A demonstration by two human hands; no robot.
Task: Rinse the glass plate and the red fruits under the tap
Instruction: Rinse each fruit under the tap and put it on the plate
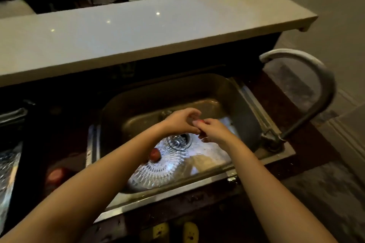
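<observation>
A cut-glass plate point(158, 169) lies in the steel sink point(243, 104), near its front wall. One red fruit point(155, 154) rests on the plate. Another red fruit point(56, 175) sits on the dark counter left of the sink. My two hands meet over the middle of the sink, above the drain point(179, 141). My right hand point(214, 131) is closed around a small red fruit point(201, 121), of which only a sliver shows. My left hand point(180, 121) curls against it with fingers bent. The tap point(308, 77) arches at the right, its spout away from the hands.
A long pale raised counter point(138, 31) runs behind the sink. A second metal basin or tray point(7, 156) sits at the far left. Dark furniture stands in the room beyond. Yellow slippers point(177, 232) show on the floor below.
</observation>
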